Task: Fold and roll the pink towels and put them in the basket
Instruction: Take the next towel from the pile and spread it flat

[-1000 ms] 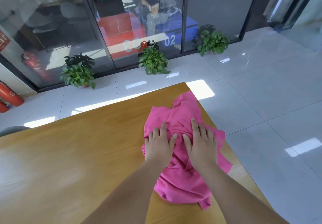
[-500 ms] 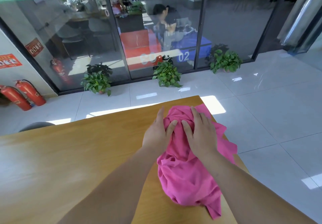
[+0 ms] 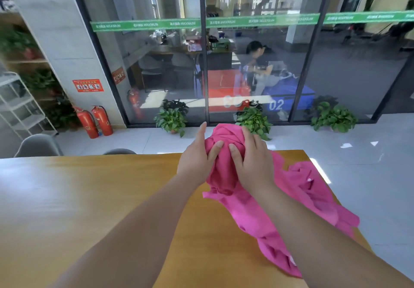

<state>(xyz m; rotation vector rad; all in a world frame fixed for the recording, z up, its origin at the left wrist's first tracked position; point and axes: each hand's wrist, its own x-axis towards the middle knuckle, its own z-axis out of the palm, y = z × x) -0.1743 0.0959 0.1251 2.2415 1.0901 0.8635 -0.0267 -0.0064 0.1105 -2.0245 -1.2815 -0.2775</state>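
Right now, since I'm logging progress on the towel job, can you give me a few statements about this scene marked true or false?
1. The left grip and the right grip both hold the bunched pink towels. True.
2. A basket stands on the table. False: no basket is in view.
3. The towels are neatly rolled. False: they are crumpled, and loose cloth trails across the table.
4. Two red fire extinguishers stand on the floor at the left. True.
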